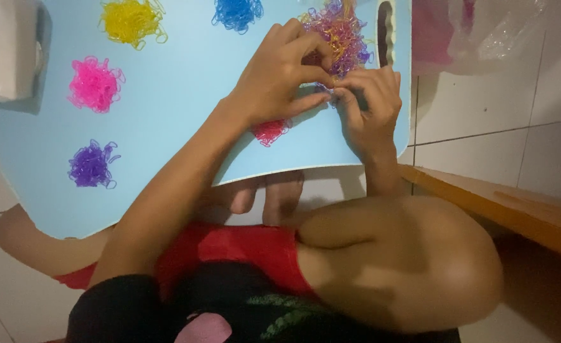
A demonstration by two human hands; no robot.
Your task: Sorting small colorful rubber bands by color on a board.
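from the head camera we look down on a light blue board (185, 95) that rests over a seated person's lap, with bare tiled floor (484, 101) around it. near the board's far right corner lies a mixed pile of small elastic bands (341, 28), purple, orange and yellow tangled together. both of our hands meet at the near edge of that pile. the left hand (280, 73) comes in across the board, fingers curled and pinched together on bands at the pile's lower edge. the right hand (372, 101) sits just beside it, touching it, fingertips also closed in a pinch on a few thin bands; which colour each hand holds we cannot tell.

sorted heaps lie well apart across the board: a yellow heap (131, 22) and a blue heap (237, 13) along the far edge, a pink heap (94, 84) and a purple heap (91, 165) on the left side, and a small red heap (271, 131) partly hidden under the left wrist. a dark slot handle (385, 32) is cut in the board's right edge. a white roll (4, 51) sits at the far left corner. a wooden plank (509, 203) runs beside the right knee, and clear plastic bags (484, 28) lie on the floor beyond.
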